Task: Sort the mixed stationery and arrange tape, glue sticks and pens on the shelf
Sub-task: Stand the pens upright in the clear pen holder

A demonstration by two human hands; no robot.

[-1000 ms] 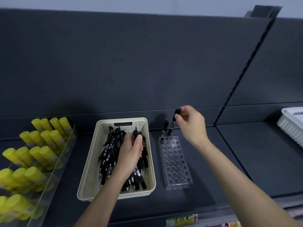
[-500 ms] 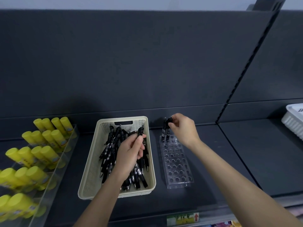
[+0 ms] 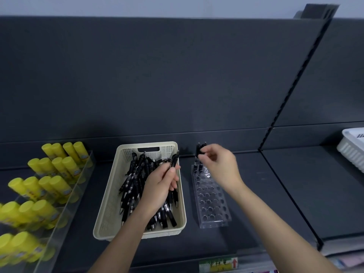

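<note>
left hand point(image 3: 159, 186) pinches one black pen point(image 3: 175, 159), basket point(image 3: 107, 196) beneath its fingers. right hand point(image 3: 220, 166) curls atop the standing pens point(image 3: 199, 147); gripping or released, cannot tell. clear holder point(image 3: 214, 211) just below those fingers. risk: a snagged fingertip drags pens askew or topples the light holder.

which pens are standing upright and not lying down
The two pens in the back row of the clear holder, by the right hand. All others lie heaped in the cream basket, one gripped by the left hand.
</note>
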